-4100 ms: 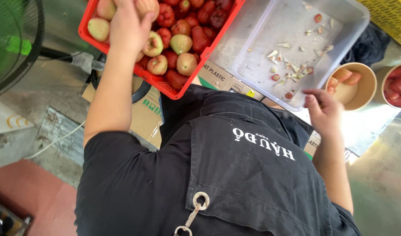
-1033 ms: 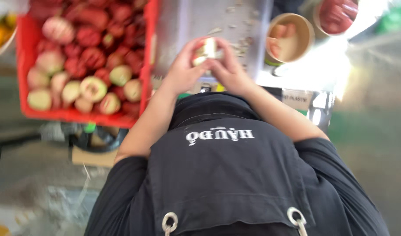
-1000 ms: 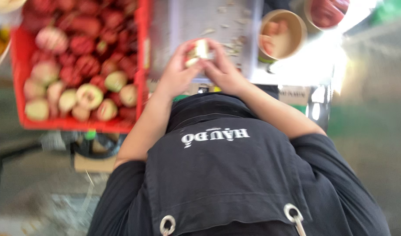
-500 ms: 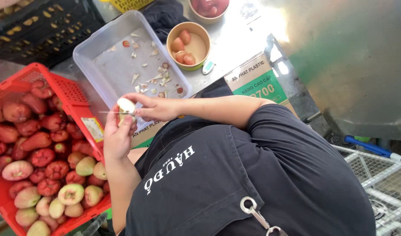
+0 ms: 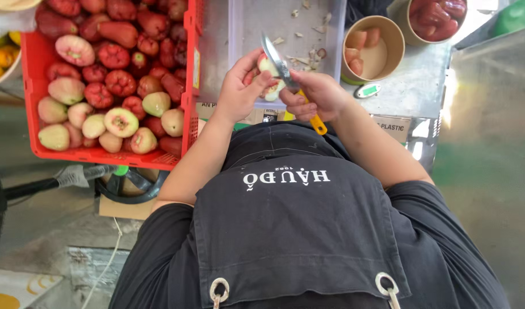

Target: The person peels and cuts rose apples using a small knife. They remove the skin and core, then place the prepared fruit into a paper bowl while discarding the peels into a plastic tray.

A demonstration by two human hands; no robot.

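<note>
My left hand (image 5: 239,86) grips a pale, partly cut fruit (image 5: 269,77) over the near edge of a clear plastic tray (image 5: 239,34). My right hand (image 5: 317,94) holds a knife (image 5: 280,64) by its yellow handle, and the blade lies against the fruit. A red crate (image 5: 30,114) full of red and pale green fruits sits to the left of my hands. My black apron fills the lower half of the view.
A tan bowl (image 5: 391,40) with cut fruit pieces stands right of the tray. A second bowl (image 5: 414,31) of red pieces is at the top right. Peel scraps lie in the tray. A small green-and-white object (image 5: 368,90) rests on the metal surface. A black fan base (image 5: 131,186) is below the crate.
My left hand left the crate and now holds a fruit. My right hand, empty earlier, now holds the knife against it. The camera view has swung around.
</note>
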